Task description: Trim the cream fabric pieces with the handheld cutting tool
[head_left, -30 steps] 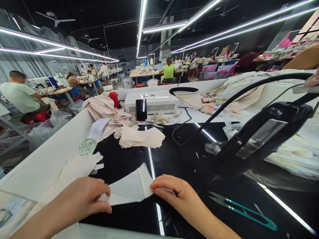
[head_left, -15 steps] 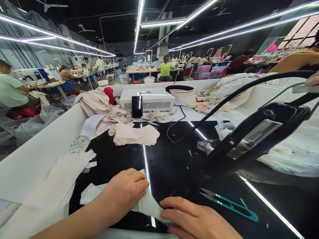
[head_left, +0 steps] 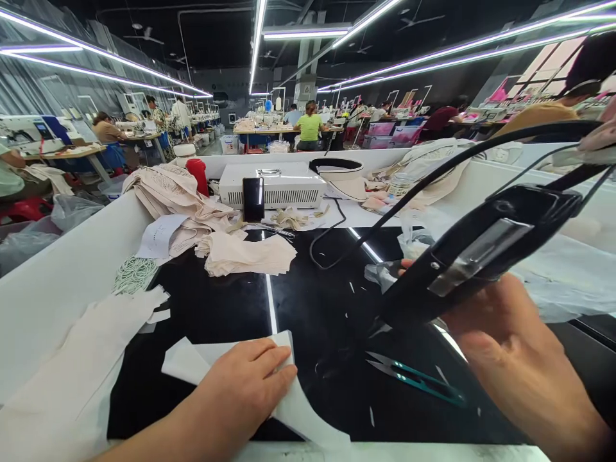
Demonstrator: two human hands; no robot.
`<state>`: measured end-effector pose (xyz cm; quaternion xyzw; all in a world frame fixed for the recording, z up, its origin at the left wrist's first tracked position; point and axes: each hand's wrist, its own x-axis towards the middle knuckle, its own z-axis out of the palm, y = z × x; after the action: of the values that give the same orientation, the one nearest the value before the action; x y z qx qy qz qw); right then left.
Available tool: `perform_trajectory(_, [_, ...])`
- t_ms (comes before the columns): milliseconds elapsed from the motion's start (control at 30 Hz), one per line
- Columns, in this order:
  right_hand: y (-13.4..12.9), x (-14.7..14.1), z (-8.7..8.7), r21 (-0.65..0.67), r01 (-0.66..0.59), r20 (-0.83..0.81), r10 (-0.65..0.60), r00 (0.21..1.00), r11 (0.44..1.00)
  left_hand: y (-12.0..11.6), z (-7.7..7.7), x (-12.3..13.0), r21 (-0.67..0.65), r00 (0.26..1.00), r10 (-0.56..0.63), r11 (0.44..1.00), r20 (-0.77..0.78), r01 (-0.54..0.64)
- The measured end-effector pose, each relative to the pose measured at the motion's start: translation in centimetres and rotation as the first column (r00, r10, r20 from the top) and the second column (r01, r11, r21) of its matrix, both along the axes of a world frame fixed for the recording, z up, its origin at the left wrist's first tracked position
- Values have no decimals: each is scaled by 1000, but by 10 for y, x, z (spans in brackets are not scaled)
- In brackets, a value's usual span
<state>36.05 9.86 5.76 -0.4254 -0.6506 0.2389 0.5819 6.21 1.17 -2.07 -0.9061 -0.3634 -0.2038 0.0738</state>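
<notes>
My left hand (head_left: 250, 378) presses a white fabric piece (head_left: 308, 407) onto the black tabletop, fingers together and bent over its upper edge. The piece's curved tail runs toward the table's front edge. On the right, my right hand (head_left: 514, 346) is around the underside of a hanging black corded tool (head_left: 462, 263) with a metal plate on its side. The fingers there are mostly hidden behind the body; one fingertip shows beyond it. Beneath the tool lies a pair of teal thread snips (head_left: 423, 380), touched by neither hand.
Cream fabric pieces (head_left: 248, 253) are stacked at the back, beside a phone (head_left: 253, 199) leaning on a white vented box (head_left: 289, 186). More cloth (head_left: 86, 346) and green cord (head_left: 135, 274) lie left. Plastic bags (head_left: 568, 269) fill the right. People sit at sewing machines beyond.
My right hand has let go of the white fabric and moved right and up to the black tool. My left hand stays on the fabric. The view has shifted slightly.
</notes>
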Motion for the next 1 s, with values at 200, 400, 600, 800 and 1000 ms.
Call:
perform_trajectory(200, [13,-44,10,69,-220,-269,231,935,973,6,-7,9,85,998,14,996,64,-19])
perform_trajectory(400, [14,-88,-8,120,-396,-389,410,825,911,6,-21,12,181,999,23,983,39,-29])
perform_trajectory(600, [13,-123,-20,164,-441,-489,461,741,882,-2,-22,11,211,994,49,975,96,-68])
perform_trajectory(800, [19,-137,-24,173,-464,-521,480,706,869,-4,-22,14,240,986,66,965,151,-101])
perform_trajectory(1000, [19,-142,-25,148,-496,-542,490,683,856,-4,-19,15,238,985,60,966,164,-98])
